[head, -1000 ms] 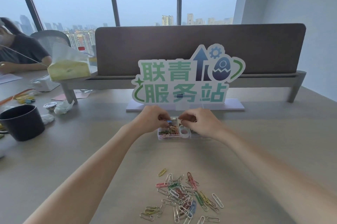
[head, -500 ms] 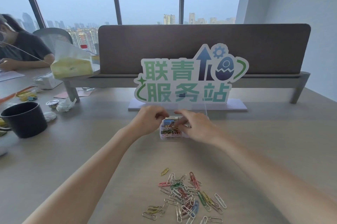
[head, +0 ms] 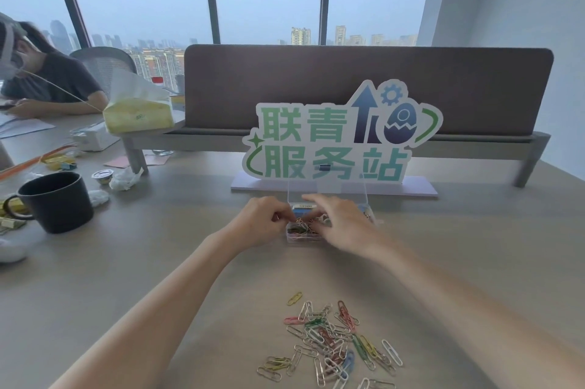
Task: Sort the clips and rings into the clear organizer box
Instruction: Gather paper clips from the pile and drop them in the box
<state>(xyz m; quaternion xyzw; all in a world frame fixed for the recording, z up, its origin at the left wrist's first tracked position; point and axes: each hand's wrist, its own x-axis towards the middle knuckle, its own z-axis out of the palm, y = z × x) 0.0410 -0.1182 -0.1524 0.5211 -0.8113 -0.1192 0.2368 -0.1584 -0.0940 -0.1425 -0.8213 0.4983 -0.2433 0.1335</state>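
Clips (head: 329,342) lie loose in a heap on the worktop (head: 158,262) near the person, well apart from the clear organizer box (head: 302,235), whose lid stands open farther off. Left hand (head: 264,222) pinches something small over the filled compartment; right hand (head: 340,224) rests spread-fingered on the box. Tangled clips could drag out or spill into the wrong compartment.

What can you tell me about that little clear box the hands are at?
The clear organizer box looks like transparent plastic. It sits flat on the desk before the standing sign, its clear lid raised upright behind it. Its near-left compartment holds a heap of coloured paper clips. The left hand is at its left edge, the right hand lies across its right part, hiding the rest.
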